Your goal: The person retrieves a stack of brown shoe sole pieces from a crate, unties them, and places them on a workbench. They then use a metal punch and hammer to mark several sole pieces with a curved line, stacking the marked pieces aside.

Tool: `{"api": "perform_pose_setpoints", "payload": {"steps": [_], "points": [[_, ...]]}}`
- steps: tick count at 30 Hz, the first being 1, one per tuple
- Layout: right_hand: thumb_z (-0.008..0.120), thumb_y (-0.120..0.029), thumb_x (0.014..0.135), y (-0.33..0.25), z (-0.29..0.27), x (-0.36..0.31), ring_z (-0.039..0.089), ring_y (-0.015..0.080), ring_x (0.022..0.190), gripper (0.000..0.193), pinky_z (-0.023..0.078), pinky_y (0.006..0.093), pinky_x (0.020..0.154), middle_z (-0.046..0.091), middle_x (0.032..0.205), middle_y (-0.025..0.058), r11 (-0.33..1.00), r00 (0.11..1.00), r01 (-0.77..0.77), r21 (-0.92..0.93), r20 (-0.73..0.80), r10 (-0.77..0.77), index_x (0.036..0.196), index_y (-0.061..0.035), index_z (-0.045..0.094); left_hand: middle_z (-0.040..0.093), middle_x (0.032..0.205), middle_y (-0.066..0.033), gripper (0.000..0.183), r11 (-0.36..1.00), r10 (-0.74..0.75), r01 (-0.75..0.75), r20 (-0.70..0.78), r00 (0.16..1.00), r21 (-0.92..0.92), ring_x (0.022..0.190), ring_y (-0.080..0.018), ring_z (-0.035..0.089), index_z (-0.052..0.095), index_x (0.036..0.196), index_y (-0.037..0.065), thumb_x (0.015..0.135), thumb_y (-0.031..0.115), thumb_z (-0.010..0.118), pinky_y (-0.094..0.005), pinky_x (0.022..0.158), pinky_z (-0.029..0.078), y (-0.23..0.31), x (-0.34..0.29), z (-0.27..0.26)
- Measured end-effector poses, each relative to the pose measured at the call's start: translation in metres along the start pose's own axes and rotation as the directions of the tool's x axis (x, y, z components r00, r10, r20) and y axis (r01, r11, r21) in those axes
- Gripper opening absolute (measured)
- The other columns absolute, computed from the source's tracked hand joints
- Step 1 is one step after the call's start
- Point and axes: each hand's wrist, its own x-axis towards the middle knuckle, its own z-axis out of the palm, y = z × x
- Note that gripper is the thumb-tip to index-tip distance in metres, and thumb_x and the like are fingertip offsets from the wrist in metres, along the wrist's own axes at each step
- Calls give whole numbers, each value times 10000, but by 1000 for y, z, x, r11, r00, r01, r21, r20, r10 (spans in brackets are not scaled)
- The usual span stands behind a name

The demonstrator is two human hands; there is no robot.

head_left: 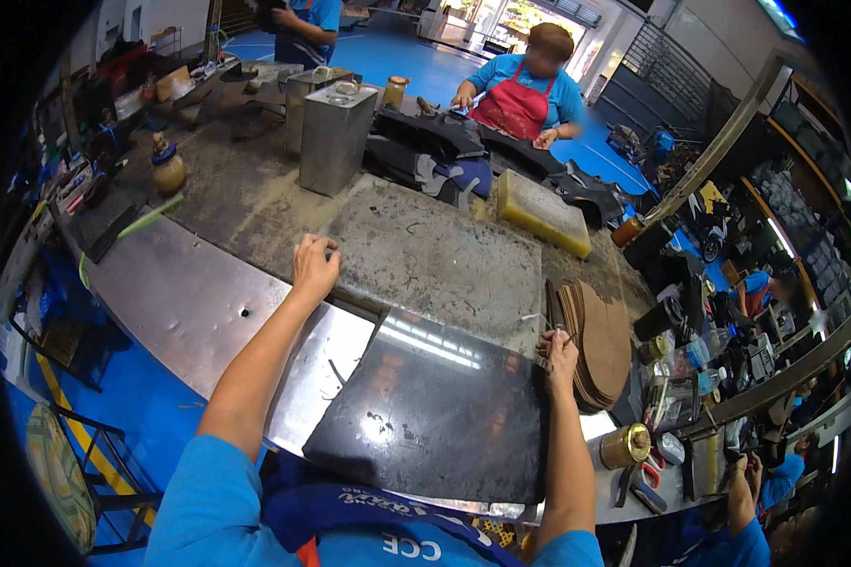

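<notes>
A: Your left hand [316,268]: out ahead of you, near the left edge of the grey slab [435,248]. Fingers bent inward, a small dark patch by thumb and forefinger. Cannot tell whether that is a held thing or shadow.

B: Your right hand [559,356]?

A: Just beside the upper right corner of the black sheet [435,406], between it and the stack of brown pieces [600,345]. Fingers drawn together, something thin and dark at the tips. Too small to tell what it is, or how firmly you grip it.

B: Where is the black sheet lying?

A: Directly before you, between your forearms, near side toward your body. Glossy, with scuffs and bright reflections. Bare metal plate [326,367] shows to its left; the grey slab lies beyond it.

B: And the brown stack?

A: Right of your right hand, lying flat, long rounded outlines, layers showing along the edge.

B: Farther out from you?

A: Yellowish block [544,214] past the slab, a tall metal can [336,140] to the left of it. Across the bench, a co-worker in a red apron [512,106]. Near your right forearm, a brass-coloured tin [624,447] and red-handled scissors [651,475].
</notes>
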Motion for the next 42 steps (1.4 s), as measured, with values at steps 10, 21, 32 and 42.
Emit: {"api": "perform_pose_setpoints", "payload": {"steps": [10,21,32,42], "points": [[421,-266,927,21,-35,32,580,151,589,272,507,272,542,562,669,70,959,921,-282,-31,270,280,903,-13,518,626,816,-148,189,773,-383,416,172,908,-479,637,-210,597,592,901,-27,807,136,579,-319,607,477,-82,38,4],[432,-229,925,61,2,78,563,204,952,335,419,316,852,610,996,142,845,998,60,-532,16,-61,1103,40,524,630,672,-104,157,937,-169,166,17,985,-306,597,-159,597,629,833,-2,765,139,639,-283,568,462,-94,62,39],[357,-413,929,73,6,88,451,214,1130,518,342,322,962,472,1245,102,994,997,-72,79,27,70,1247,-13,436,641,909,-54,200,850,-111,206,217,970,-485,832,-117,585,621,986,28,813,125,606,-236,748,450,-103,61,45],[468,-336,898,17,-28,127,570,204,892,409,454,341,792,581,1076,88,769,863,-503,393,279,421,1151,-19,515,499,1185,-166,724,231,-174,791,776,606,-566,1108,-252,492,369,1302,39,710,330,669,-363,893,428,7,76,-36]]}}
